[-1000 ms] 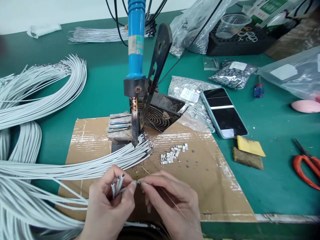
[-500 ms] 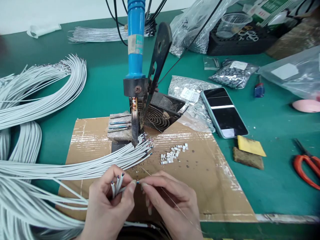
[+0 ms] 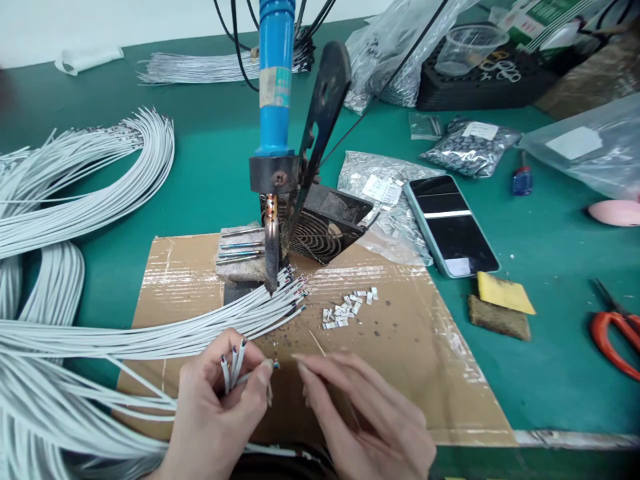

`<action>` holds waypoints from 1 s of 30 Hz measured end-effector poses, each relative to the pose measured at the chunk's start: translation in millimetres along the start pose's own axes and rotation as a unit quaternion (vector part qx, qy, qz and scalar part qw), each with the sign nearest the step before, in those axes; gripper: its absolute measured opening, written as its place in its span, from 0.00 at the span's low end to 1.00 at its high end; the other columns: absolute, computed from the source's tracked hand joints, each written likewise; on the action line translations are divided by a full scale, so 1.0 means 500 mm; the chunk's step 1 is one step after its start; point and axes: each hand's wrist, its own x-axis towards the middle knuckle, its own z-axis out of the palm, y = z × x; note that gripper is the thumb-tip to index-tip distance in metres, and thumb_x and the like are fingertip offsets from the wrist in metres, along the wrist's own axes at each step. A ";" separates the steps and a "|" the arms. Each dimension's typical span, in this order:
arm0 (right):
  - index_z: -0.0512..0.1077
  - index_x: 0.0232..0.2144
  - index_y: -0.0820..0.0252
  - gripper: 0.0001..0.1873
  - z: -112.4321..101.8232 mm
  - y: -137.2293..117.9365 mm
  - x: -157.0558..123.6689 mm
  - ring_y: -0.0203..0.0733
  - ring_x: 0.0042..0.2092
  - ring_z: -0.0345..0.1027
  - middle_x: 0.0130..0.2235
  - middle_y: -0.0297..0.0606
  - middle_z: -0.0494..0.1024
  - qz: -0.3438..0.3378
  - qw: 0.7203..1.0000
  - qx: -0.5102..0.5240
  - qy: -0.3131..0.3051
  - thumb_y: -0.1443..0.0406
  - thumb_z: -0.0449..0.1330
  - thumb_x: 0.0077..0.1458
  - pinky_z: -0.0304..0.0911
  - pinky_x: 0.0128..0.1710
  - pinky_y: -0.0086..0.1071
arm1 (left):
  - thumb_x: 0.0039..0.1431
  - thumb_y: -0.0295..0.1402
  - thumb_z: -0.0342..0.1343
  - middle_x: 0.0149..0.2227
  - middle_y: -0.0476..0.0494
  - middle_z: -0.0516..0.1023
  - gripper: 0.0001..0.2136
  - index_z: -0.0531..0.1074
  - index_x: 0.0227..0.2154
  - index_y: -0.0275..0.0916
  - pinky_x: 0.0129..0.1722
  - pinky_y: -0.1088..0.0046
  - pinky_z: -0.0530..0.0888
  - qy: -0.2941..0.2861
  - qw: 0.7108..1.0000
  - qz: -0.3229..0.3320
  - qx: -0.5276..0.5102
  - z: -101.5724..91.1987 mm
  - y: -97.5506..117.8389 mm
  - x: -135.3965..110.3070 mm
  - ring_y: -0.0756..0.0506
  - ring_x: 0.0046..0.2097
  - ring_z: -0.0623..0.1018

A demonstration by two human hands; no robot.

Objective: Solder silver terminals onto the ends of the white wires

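Observation:
My left hand (image 3: 225, 400) is closed around several white cables (image 3: 240, 360). One of them is pinched between thumb and forefinger, and its small coloured core ends stick out past the fingertips. My right hand (image 3: 365, 407) is a short way to the right, with a thin solder wire (image 3: 316, 343) running through its fingers and the tip pointing up and left. Above the hands hangs a blue soldering iron (image 3: 275, 120), its tip (image 3: 271, 267) pointing down. Beneath that tip lies a bundle of white cables (image 3: 200, 332) with stripped ends.
Small white connectors (image 3: 345, 310) are scattered on the cardboard (image 3: 400, 373). Behind it stand a black fan (image 3: 325, 227) and a bag of metal parts (image 3: 380, 187). A phone (image 3: 453, 227), sponges (image 3: 500, 313) and red-handled scissors (image 3: 615, 340) lie right. Coiled cables (image 3: 125, 193) fill the left.
My right hand has moved right and slightly down, away from the cable end in my left hand, taking the solder wire along. The left hand has hardly moved.

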 end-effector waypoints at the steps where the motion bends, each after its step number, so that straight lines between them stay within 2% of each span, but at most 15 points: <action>1: 0.85 0.37 0.51 0.11 0.000 0.001 0.005 0.38 0.27 0.76 0.30 0.34 0.83 0.042 0.999 0.030 -0.004 0.73 0.68 0.58 0.75 0.31 0.30 | 0.45 0.31 0.67 0.20 0.53 0.70 0.08 0.72 0.20 0.39 0.23 0.82 0.64 -0.006 1.000 0.004 -0.003 0.000 -0.001 0.000 0.53 0.24 0.65; 4: 0.84 0.32 0.53 0.04 0.002 -0.001 0.020 0.33 0.22 0.70 0.25 0.31 0.78 0.163 0.978 0.126 -0.032 0.67 0.69 0.59 0.67 0.22 0.25 | 0.46 0.30 0.67 0.28 0.46 0.81 0.07 0.74 0.20 0.40 0.26 0.79 0.72 -0.015 1.000 0.017 -0.013 0.001 -0.002 0.000 0.49 0.28 0.74; 7: 0.86 0.30 0.53 0.05 0.006 -0.006 0.031 0.31 0.21 0.66 0.26 0.32 0.77 0.207 0.961 0.172 -0.064 0.65 0.70 0.58 0.64 0.20 0.24 | 0.46 0.29 0.68 0.30 0.46 0.82 0.06 0.76 0.20 0.41 0.27 0.79 0.75 -0.015 0.999 0.025 -0.023 0.002 -0.003 -0.002 0.48 0.29 0.77; 11: 0.88 0.32 0.50 0.07 0.009 -0.009 0.038 0.32 0.22 0.62 0.27 0.33 0.78 0.183 0.965 0.166 -0.085 0.67 0.70 0.58 0.64 0.22 0.25 | 0.47 0.28 0.68 0.30 0.47 0.81 0.06 0.77 0.21 0.41 0.27 0.81 0.75 -0.011 0.999 0.042 -0.028 0.002 -0.006 -0.003 0.49 0.29 0.77; 23: 0.88 0.35 0.48 0.11 0.011 -0.005 0.036 0.34 0.24 0.64 0.28 0.33 0.78 0.143 0.975 0.145 -0.087 0.71 0.69 0.58 0.65 0.25 0.26 | 0.49 0.27 0.66 0.29 0.47 0.80 0.06 0.77 0.21 0.41 0.27 0.81 0.73 -0.008 0.995 0.094 0.011 0.000 -0.015 0.004 0.48 0.31 0.79; 30: 0.88 0.37 0.48 0.13 0.013 -0.002 0.028 0.35 0.28 0.71 0.30 0.32 0.81 0.104 0.986 0.113 -0.070 0.72 0.68 0.59 0.70 0.30 0.24 | 0.50 0.26 0.65 0.28 0.49 0.80 0.06 0.77 0.21 0.41 0.33 0.83 0.76 0.001 0.994 0.109 0.006 0.007 -0.010 0.003 0.49 0.32 0.80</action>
